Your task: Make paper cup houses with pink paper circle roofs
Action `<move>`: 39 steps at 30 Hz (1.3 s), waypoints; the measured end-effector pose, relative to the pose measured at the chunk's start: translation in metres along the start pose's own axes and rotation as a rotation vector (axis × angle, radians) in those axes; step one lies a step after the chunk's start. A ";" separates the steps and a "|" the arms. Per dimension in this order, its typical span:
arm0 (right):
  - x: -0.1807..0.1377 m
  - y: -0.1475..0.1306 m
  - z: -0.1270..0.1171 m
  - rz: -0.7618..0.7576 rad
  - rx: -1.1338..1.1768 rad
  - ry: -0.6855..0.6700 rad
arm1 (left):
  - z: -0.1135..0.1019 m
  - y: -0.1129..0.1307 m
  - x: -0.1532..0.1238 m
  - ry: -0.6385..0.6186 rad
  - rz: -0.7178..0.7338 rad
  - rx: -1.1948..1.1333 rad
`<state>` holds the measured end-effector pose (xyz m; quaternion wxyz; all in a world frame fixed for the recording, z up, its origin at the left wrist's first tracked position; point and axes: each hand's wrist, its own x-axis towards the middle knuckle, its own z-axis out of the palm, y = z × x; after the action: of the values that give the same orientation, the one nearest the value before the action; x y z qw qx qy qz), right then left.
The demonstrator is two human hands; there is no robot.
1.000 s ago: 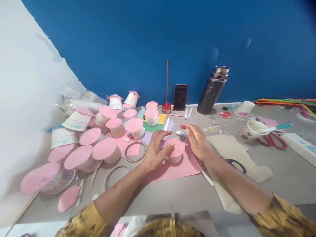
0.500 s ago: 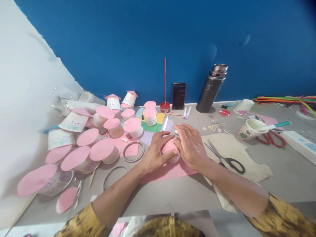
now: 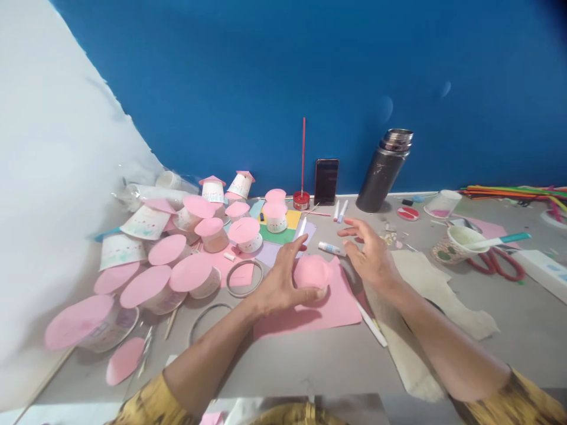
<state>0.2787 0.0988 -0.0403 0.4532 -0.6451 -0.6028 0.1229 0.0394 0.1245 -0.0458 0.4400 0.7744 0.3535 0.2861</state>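
In front of me a small paper cup topped with a pink paper disc (image 3: 312,270) stands on a pink sheet (image 3: 341,304). My left hand (image 3: 286,277) curves around its left side, thumb across the near edge and fingers behind. Off to the right, my right hand (image 3: 370,251) hovers apart from the cup, fingers spread and holding nothing. A small white glue tube (image 3: 328,248) lies between the cup and my right hand. Beside the sheet's right edge rests a white pen (image 3: 371,323). The scissors under my right forearm are mostly hidden.
Many pink-topped paper cups (image 3: 146,286) crowd the left side, near two tape rings (image 3: 244,277). A dark flask (image 3: 384,171) and a phone (image 3: 326,182) stand by the blue wall. Cloth (image 3: 425,283), a patterned cup (image 3: 456,245) and red-handled scissors (image 3: 507,264) lie right.
My right hand has lifted off the pink-topped cup and moved right, opening. My left hand stays at the cup. The glue tube and white pen now show more fully, and the view has shifted slightly.
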 end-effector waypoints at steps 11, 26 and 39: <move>-0.010 -0.010 0.004 -0.192 0.022 -0.137 | -0.005 0.001 0.014 0.249 -0.369 -0.260; -0.012 -0.012 0.005 -0.468 0.047 -0.194 | -0.007 0.004 0.013 0.139 -0.336 -0.386; -0.007 -0.013 -0.004 -0.380 0.081 -0.233 | 0.002 0.011 0.000 0.036 0.026 0.061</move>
<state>0.2716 0.0892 -0.0313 0.4209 -0.4825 -0.7565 0.1332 0.0439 0.1198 -0.0366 0.4060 0.7867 0.3596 0.2947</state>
